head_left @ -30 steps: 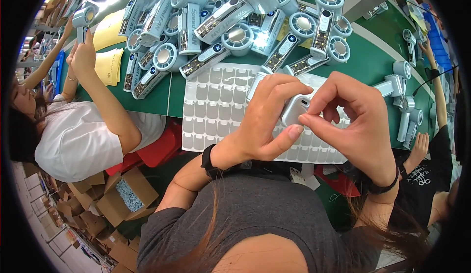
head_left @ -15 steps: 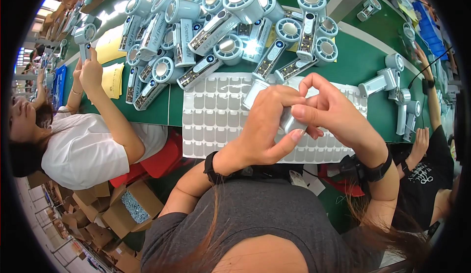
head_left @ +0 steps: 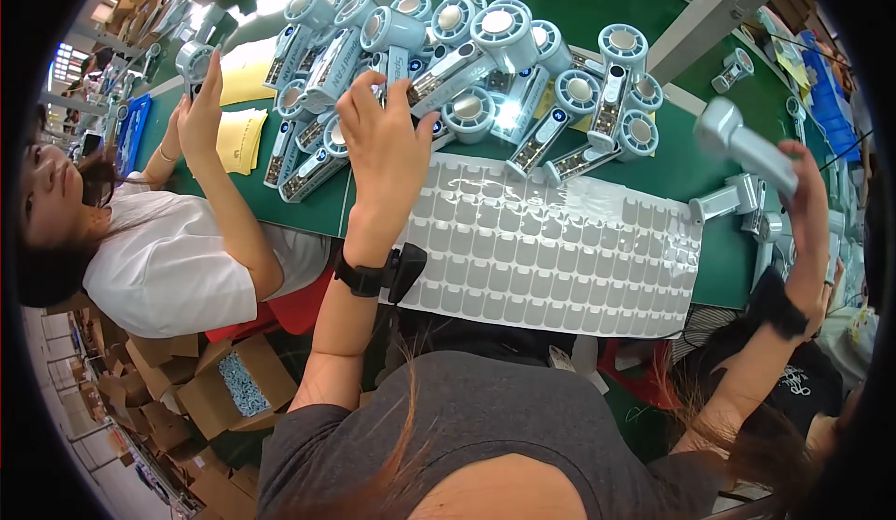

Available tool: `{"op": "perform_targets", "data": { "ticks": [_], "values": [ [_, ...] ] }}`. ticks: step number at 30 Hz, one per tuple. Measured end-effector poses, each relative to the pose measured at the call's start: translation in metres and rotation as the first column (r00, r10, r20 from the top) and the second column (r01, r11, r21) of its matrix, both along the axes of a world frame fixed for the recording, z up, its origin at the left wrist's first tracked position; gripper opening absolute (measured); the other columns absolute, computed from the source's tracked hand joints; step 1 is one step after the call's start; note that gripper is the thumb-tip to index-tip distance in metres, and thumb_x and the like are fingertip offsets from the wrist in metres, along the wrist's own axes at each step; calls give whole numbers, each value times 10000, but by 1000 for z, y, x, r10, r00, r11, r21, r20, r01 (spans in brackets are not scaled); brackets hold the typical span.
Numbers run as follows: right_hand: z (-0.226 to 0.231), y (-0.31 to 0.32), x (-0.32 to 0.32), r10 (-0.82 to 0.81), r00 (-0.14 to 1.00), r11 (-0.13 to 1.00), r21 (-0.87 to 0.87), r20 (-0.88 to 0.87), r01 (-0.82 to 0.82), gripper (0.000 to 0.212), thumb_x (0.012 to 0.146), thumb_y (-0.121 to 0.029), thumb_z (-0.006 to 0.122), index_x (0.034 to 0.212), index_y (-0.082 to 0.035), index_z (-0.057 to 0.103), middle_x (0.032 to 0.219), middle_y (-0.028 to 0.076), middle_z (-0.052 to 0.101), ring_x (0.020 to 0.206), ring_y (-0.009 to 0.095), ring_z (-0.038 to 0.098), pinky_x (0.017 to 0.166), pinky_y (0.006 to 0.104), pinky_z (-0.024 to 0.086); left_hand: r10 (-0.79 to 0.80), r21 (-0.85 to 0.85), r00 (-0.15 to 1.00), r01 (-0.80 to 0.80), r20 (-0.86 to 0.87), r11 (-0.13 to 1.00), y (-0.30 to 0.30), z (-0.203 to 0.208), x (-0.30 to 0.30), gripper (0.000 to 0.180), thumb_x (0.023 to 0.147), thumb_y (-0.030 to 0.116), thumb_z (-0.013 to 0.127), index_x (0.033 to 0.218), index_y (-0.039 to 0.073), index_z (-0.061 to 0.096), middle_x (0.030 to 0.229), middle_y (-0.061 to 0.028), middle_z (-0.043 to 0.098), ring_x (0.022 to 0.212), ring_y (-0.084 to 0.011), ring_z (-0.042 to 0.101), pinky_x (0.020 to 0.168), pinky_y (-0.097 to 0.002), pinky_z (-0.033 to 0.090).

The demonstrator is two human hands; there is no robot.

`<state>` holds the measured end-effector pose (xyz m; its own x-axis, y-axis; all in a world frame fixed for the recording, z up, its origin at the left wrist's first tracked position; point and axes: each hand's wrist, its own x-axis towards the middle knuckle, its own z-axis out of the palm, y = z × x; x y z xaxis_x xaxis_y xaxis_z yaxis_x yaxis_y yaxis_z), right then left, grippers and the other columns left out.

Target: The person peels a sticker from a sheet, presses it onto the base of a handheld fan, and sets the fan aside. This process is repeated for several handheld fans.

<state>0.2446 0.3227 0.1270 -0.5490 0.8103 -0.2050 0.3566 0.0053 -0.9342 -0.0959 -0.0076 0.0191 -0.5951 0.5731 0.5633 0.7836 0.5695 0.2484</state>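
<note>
My left hand [head_left: 385, 142] is over the pile of light-blue handheld fans, fingers spread. Its thumb and index finger are around the lower end of one fan's handle [head_left: 448, 77]; I cannot tell whether they touch it. Far out on the right, my right hand [head_left: 810, 189] grips the handle of another handheld fan [head_left: 754, 151], round head toward the upper left and slightly blurred. In front of me lies a white sheet [head_left: 551, 273] with rows of grey rounded labels, its upper part glossy under clear film.
More fans [head_left: 723, 203] lie on the green table at the right. Yellow papers [head_left: 241, 142] rest at the left, where a co-worker [head_left: 173, 259] holds a fan. A metal post [head_left: 714, 16] rises at the back right. An open carton [head_left: 210, 399] stands lower left.
My hands, together over the sheet before, have parted. The left has moved up and left to the pile; the right has swung far right with a fan. More of the label sheet shows.
</note>
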Motion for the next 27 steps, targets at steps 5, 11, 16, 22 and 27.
{"op": "perform_targets", "data": {
  "ticks": [5, 11, 16, 22, 27],
  "values": [
    [-93, 97, -62, -134, 985, 987, 75, -107, 142, 347, 881, -262, 634, 1181, -119, 531, 983, 42, 584, 883, 135, 610, 723, 243, 487, -49, 84, 995, 41, 87, 996, -18, 9, 0, 431, 714, 143, 783, 1079, 9, 596, 1102, -112, 546, 1079, -325, 462, 938, -441, 387],
    [-158, 131, -129, -332, 941, 882, 376, 70, 283, 488, 815, -241, 729, 1172, -45, 459, 951, 104, 626, 820, 147, 638, 631, 249, 512, -388, 552, 884, 192, 262, 811, -26, 28, 16, 411, 776, 143, 751, 1095, 6, 533, 1088, -148, 607, 1029, -290, 566, 930, -441, 454],
    [-140, 73, -117, -290, 891, 781, 624, 349, 10, 456, 829, -264, 713, 1161, -42, 492, 845, 52, 625, 759, 104, 611, 632, 220, 476, -640, 859, 764, 272, 81, 434, -25, 24, 35, 441, 841, 149, 689, 1130, 10, 386, 1040, -242, 615, 975, -278, 614, 927, -417, 475],
    [-102, -82, -63, 224, 938, 785, 521, 266, -335, 151, 879, -110, 621, 1022, -67, 648, 815, 22, 590, 666, 79, 520, 594, 223, 415, -776, 864, 611, 297, 154, 406, -28, 6, 56, 473, 846, 150, 677, 1140, 23, 329, 1006, -239, 594, 908, -252, 608, 866, -371, 491],
    [-139, -149, -47, 145, 957, 793, 549, 252, -264, 181, 849, -35, 629, 1024, -61, 670, 778, 16, 545, 633, 87, 494, 568, 228, 408, -788, 748, 570, 412, 233, 520, -12, -1, 76, 421, 874, 188, 636, 1100, 28, 319, 972, -249, 577, 883, -271, 601, 834, -416, 498]
  ]
}}
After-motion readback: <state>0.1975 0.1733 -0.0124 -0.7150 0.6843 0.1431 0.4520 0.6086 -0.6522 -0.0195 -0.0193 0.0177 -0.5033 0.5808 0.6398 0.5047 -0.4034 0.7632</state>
